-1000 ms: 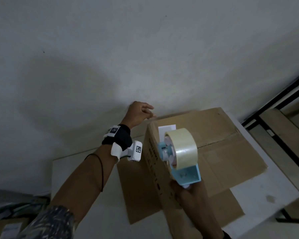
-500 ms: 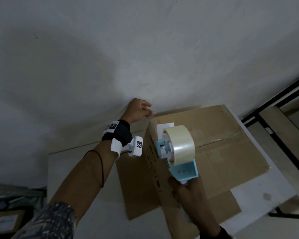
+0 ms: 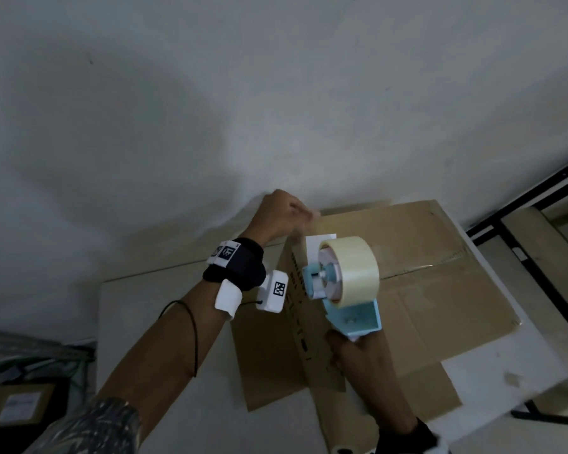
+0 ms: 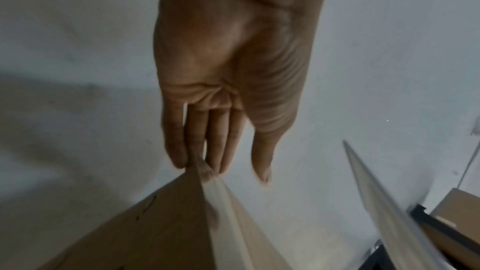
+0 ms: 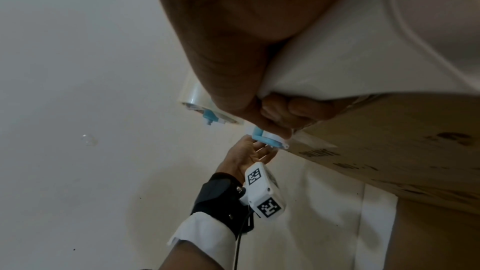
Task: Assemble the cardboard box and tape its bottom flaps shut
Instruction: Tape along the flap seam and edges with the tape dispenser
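Note:
A brown cardboard box stands on a white table, its folded flaps facing up with a seam across them. My left hand reaches to the box's far left corner; in the left wrist view its straight fingers touch that corner of the box, thumb apart. My right hand grips the handle of a light blue tape dispenser carrying a roll of clear tape, held over the box's near left edge. In the right wrist view my right hand is curled round the dispenser.
The box's lower flaps lie spread on the table. A white wall rises close behind. A black metal frame with a wooden board stands to the right. A labelled carton sits low at the left.
The dispenser has risen slightly over the box's left edge. My left hand stays at the far corner, shifted only a little.

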